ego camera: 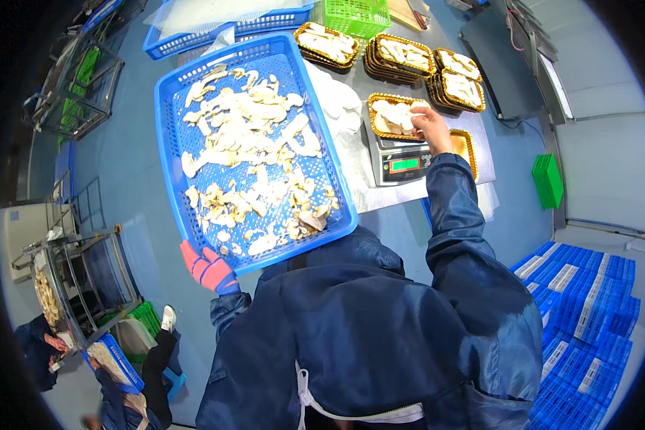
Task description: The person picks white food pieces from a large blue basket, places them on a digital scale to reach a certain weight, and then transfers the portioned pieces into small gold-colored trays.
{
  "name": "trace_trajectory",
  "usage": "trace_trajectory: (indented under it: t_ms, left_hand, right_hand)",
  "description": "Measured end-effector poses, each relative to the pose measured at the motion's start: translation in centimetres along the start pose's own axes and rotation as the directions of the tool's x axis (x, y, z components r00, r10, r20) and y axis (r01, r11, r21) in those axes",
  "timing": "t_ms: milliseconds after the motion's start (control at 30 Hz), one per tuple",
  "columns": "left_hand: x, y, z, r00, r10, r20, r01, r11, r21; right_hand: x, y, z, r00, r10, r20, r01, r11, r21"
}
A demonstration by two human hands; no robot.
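Observation:
My left hand (208, 269), in a pink and blue glove, holds the near left corner of a blue perforated plastic crate (164, 156). Sliced pale mushrooms (242, 123) are spread over the crate's bottom, with smaller scraps at the near end. My bare right hand (431, 128) pinches a mushroom slice (416, 106) at the right side of a gold-rimmed tray (375, 127). That tray holds more slices and sits on a digital scale (379, 166) with a lit green display. Beside the scale, partly behind my sleeve, lies another gold-rimmed tray (468, 153).
Stacked gold-rimmed trays with slices (400, 56) stand along the back of the metal table (387, 200). A white cloth (339, 102) lies between crate and scale. Behind are a green basket (357, 19) and another blue crate (247, 27). Blue crates (586, 322) are stacked right; people work lower left.

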State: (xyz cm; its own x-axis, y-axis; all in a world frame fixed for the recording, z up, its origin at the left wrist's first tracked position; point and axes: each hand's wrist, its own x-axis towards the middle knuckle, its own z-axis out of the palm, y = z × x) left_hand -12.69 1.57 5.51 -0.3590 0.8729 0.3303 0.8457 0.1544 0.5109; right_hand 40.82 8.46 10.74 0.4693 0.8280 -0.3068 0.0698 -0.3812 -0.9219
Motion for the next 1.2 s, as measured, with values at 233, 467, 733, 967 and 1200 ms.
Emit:
trace_trajectory:
  t_ms: [233, 467, 733, 967, 1200]
  left_hand:
    - [-0.1, -0.7, 0.1, 1.000, -0.016, 0.015, 0.016, 0.998, -0.053]
    - [-0.1, -0.7, 0.0, 1.000, -0.002, 0.004, 0.002, 1.000, 0.002]
    - [-0.1, -0.1, -0.1, 1.000, -0.025, 0.016, 0.026, 0.998, -0.060]
    - [-0.2, 0.4, 0.3, 0.999, -0.024, 0.022, 0.024, 1.000, -0.020]
    - [-0.3, -0.8, -0.1, 0.998, 0.047, -0.045, -0.050, 0.997, -0.064]
  right_hand:
    - [5.1, 3.8, -3.5, 0.951, -0.241, -0.192, 0.125, 0.871, -0.476]
    - [2.5, 2.8, -4.3, 0.975, 0.198, -0.103, -0.124, 0.865, 0.486]
    - [-3.1, 0.2, -3.1, 0.943, 0.019, 0.333, -0.279, 0.591, 0.757]
    - [-2.3, 1.4, -3.4, 0.975, 0.066, 0.210, -0.167, 0.843, 0.511]
    - [-1.9, 1.1, -0.7, 0.978, 0.116, 0.175, -0.190, 0.841, 0.507]
